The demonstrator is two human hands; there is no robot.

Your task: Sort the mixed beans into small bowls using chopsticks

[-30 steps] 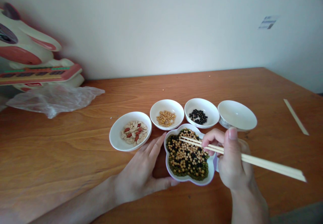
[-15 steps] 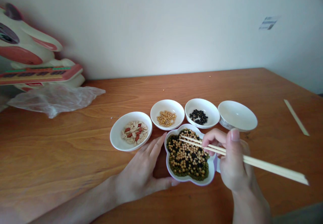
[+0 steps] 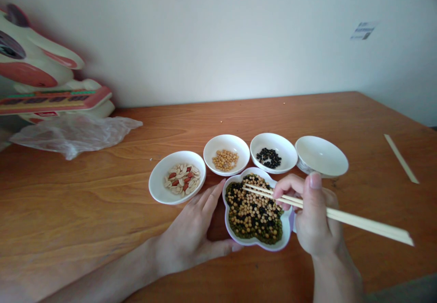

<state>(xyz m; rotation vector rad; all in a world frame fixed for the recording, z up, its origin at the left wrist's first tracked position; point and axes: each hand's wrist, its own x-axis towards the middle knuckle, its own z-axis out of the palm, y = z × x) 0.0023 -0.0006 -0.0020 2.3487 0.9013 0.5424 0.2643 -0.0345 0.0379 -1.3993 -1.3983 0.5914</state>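
A white flower-shaped bowl [image 3: 228, 228] with a lilac outer edge holds mixed soybeans, black beans and small green beans. Thumb and fingertips of my left hand [image 3: 187, 234] are spread around its left side, gripping the rim. My right hand [image 3: 316, 219] is closed around a pair of chopsticks [image 3: 362, 219], whose tips touch the beans near the bowl's upper left. Whether a bean is pinched between the tips I cannot tell. Behind stand white bowls: one with peanuts [image 3: 182, 180], one with soybeans [image 3: 225, 160], one with black beans [image 3: 269, 158], and a bare one [image 3: 321, 155] at right.
At far left on the wooden table [image 3: 85, 203] stands a cow-shaped toy keyboard [image 3: 54, 98], with a crumpled clear plastic bag [image 3: 75, 134] before it. A pale flat strip [image 3: 401, 158] lies at right. A few stray bits dot the tabletop; a label [image 3: 364, 30] is on the wall.
My right hand has shifted slightly left, and the rear ends of the chopsticks have risen a little and moved left. The left hand and the bowls have stayed in place.
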